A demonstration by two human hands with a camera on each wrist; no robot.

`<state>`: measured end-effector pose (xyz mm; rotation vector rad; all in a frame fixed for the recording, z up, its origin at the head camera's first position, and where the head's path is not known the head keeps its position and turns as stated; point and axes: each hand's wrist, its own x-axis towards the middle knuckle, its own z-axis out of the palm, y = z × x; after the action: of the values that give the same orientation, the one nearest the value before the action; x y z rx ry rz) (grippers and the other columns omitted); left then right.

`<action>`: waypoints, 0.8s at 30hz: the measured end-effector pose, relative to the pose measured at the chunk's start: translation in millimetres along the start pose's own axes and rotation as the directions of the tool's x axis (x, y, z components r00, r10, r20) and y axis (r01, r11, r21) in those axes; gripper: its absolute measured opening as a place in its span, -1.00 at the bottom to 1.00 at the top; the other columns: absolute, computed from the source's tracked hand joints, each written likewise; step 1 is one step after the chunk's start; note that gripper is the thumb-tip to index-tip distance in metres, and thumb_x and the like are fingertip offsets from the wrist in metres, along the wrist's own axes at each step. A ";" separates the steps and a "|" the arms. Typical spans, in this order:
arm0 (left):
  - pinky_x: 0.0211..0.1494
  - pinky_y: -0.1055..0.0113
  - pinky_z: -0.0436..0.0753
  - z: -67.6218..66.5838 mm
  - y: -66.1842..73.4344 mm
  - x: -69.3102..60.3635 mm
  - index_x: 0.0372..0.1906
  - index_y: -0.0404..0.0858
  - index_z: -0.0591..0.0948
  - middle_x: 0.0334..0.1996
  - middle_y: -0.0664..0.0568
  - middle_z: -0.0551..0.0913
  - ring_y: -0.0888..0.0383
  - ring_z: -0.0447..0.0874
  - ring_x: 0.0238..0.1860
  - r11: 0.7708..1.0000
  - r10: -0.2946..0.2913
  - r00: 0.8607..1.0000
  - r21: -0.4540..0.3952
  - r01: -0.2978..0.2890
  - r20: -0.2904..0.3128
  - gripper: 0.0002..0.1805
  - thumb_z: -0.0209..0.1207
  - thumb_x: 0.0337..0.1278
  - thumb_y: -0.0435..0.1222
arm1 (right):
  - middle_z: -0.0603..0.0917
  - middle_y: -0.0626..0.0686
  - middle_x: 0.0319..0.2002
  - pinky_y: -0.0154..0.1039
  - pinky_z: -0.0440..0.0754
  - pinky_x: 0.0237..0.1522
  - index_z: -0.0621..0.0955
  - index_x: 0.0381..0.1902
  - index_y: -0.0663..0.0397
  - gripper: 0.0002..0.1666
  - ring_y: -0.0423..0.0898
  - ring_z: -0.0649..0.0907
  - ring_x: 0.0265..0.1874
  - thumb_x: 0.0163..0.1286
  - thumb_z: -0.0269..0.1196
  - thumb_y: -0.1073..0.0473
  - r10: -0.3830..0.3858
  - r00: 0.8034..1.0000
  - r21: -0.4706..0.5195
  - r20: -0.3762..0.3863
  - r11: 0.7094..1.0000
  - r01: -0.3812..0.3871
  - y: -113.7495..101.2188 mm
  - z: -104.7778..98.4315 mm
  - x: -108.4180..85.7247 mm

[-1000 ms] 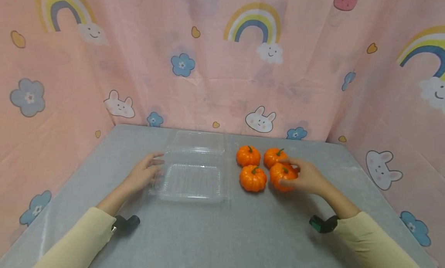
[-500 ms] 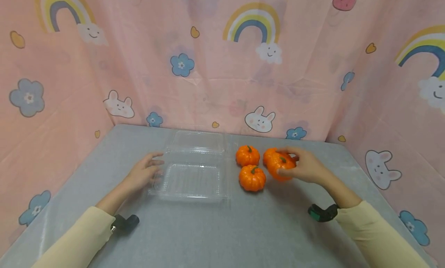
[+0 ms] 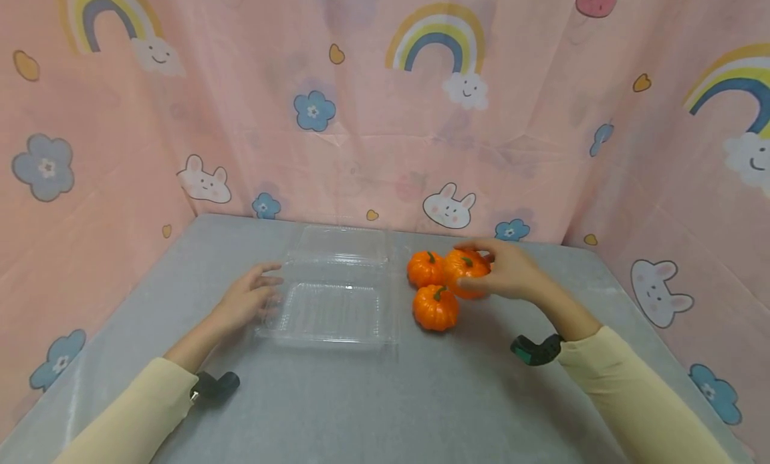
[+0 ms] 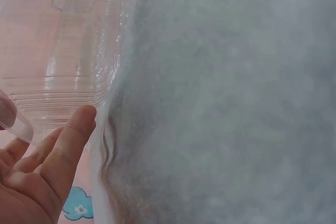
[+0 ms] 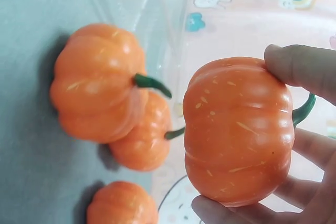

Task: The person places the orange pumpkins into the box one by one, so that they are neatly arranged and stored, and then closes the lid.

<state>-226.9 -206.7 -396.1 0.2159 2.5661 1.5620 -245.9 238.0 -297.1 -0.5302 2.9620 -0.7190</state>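
My right hand (image 3: 502, 267) grips a small orange pumpkin (image 5: 239, 132) with a green stem, thumb and fingers spread around its sides. In the head view this pumpkin is above the table at the right. Two others, a back pumpkin (image 3: 424, 270) and a front pumpkin (image 3: 436, 308), sit just left of it. A further pumpkin (image 5: 122, 205) shows in the right wrist view; in the head view the held one hides it. At the left, a clear plastic clamshell box (image 3: 327, 313) lies opened out. My left hand (image 3: 246, 297) touches its left edge with fairly straight fingers.
The grey table (image 3: 361, 404) carries everything. The box's lid (image 3: 345, 245) lies behind its base, near the back edge. A pink printed curtain (image 3: 355, 143) surrounds the table at the back and both sides. Each wrist wears a dark camera (image 3: 535, 350).
My right hand has raised the pumpkin from the front right of the group and carried it left and back, over the back right pumpkin. My left hand stays at the box edge.
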 end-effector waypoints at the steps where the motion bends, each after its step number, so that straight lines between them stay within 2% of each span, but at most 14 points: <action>1: -0.02 0.10 0.71 -0.4 -0.2 -0.5 0.45 -0.26 0.13 0.34 -0.39 0.33 -0.29 0.52 0.18 1.000 0.002 1.000 0.000 -0.002 0.000 -0.44 -0.15 0.39 -0.34 | 0.54 0.10 0.22 0.06 0.65 -0.03 0.51 0.23 -0.11 -0.23 0.17 0.55 0.08 0.08 0.41 -0.22 0.002 1.000 0.003 0.004 1.000 -0.002 -2.4 0.4 1.7; 11: -0.02 0.09 0.71 -1.9 -0.6 -1.9 0.45 -0.25 0.14 0.34 -0.37 0.33 -0.28 0.52 0.18 1.000 0.007 1.000 0.002 -0.007 -0.002 -0.44 -0.15 0.39 -0.33 | 0.50 0.05 0.26 0.01 0.67 -0.01 0.50 0.24 -0.22 -0.24 0.12 0.55 0.09 0.06 0.42 -0.16 0.027 0.999 0.038 0.046 0.999 -0.029 -22.8 7.7 17.3; 24: -0.05 0.11 0.72 -1.1 0.6 0.4 0.46 -0.24 0.15 0.34 -0.38 0.33 -0.26 0.55 0.15 1.000 -0.023 1.000 -0.007 0.023 -0.014 -0.42 -0.12 0.37 -0.34 | 0.53 0.00 0.25 -0.09 0.68 -0.05 0.52 0.22 -0.22 -0.27 0.09 0.58 0.02 0.04 0.43 -0.12 -0.057 0.997 0.071 0.049 0.996 0.054 -49.3 19.3 33.4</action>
<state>-227.5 -207.3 -395.0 0.1748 2.5640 1.5692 -259.3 177.2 -290.9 -0.6185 2.8731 -0.7984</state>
